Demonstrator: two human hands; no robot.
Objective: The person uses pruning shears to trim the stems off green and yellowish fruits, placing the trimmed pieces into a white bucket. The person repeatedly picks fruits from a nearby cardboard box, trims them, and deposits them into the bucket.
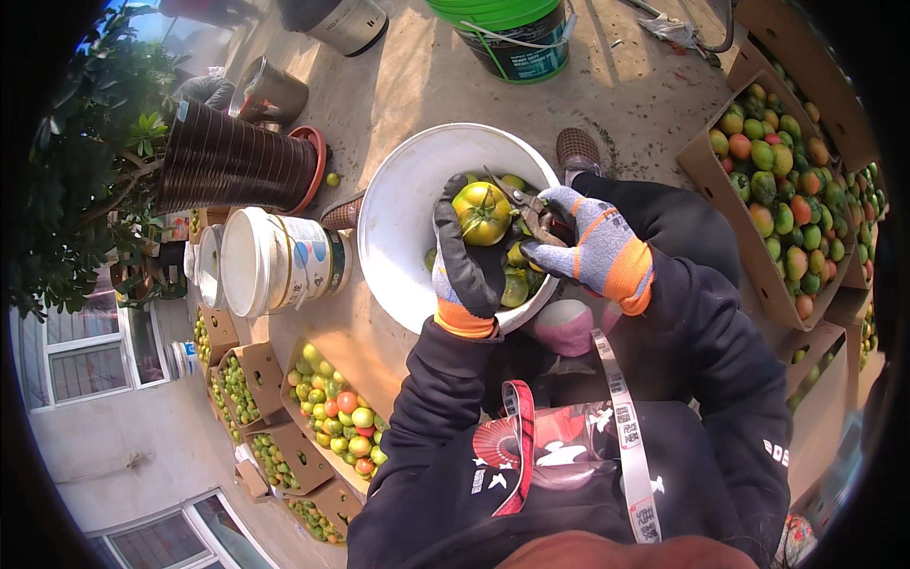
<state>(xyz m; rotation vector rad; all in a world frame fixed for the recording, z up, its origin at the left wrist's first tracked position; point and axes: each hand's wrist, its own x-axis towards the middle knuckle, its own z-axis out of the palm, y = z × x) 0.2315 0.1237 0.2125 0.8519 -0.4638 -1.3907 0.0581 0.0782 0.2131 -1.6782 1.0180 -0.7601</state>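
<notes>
My left hand (466, 259), in a black-palmed work glove with an orange cuff, cradles a large yellow-green tomato (482, 213) stem side up. In my gloved right hand (593, 238) is a pair of metal pruning shears (530, 213); their blades point to the upper left, beside the tomato's right edge. Whether the blades touch the tomato, I cannot tell. Both hands are over a round white bucket (391, 235). More green tomatoes (515, 288) lie inside it, partly hidden by my hands and the shears.
Cardboard boxes of mixed green and red tomatoes stand at right (789, 192) and lower left (341, 405). White pails (284, 263) sit left of the bucket, below a dark ribbed planter (238, 160). A green-rimmed black bucket (512, 50) is at the top. One small tomato (332, 179) lies loose.
</notes>
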